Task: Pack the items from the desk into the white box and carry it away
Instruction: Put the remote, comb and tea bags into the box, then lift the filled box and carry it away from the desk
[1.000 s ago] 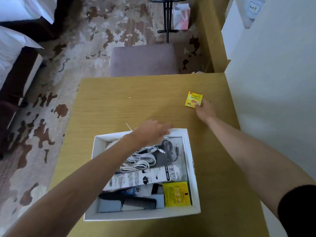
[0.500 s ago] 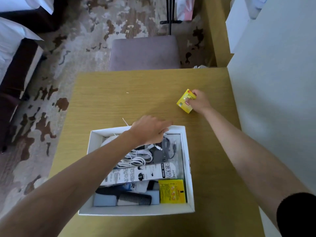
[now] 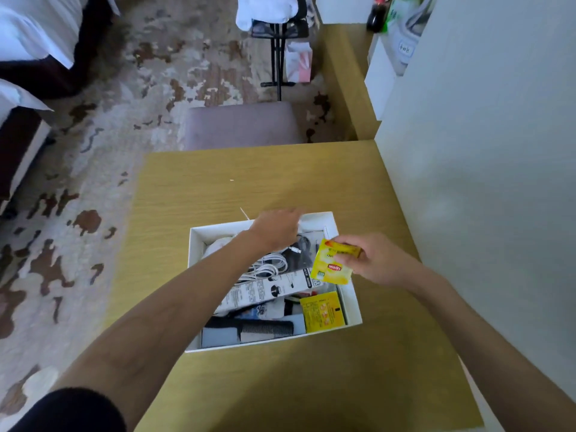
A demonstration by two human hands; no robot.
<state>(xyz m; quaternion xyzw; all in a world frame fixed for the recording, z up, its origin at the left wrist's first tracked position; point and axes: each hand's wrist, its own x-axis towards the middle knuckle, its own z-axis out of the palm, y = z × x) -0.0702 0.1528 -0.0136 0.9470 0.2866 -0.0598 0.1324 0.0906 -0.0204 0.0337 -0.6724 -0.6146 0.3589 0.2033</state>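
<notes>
The white box (image 3: 353, 304) sits on the wooden desk (image 3: 218, 188). It holds white cables (image 3: 268, 265), a black-and-white printed carton (image 3: 268, 291), a black comb (image 3: 265, 328) and a yellow packet (image 3: 324, 311). My right hand (image 3: 371, 260) holds a yellow Lipton tea packet (image 3: 332, 266) above the box's right side. My left hand (image 3: 276, 227) rests on the box's far rim, fingers curled over it; whether it grips the rim is hidden.
A grey padded stool (image 3: 243, 124) stands past the desk's far edge. A white wall (image 3: 483, 182) runs along the desk's right side. Patterned carpet (image 3: 78, 213) lies to the left, with beds (image 3: 34, 51) at far left.
My right hand has lifted the yellow tea packet off the desk and carried it back toward me, over the box. My left hand has stayed on the box's far rim.
</notes>
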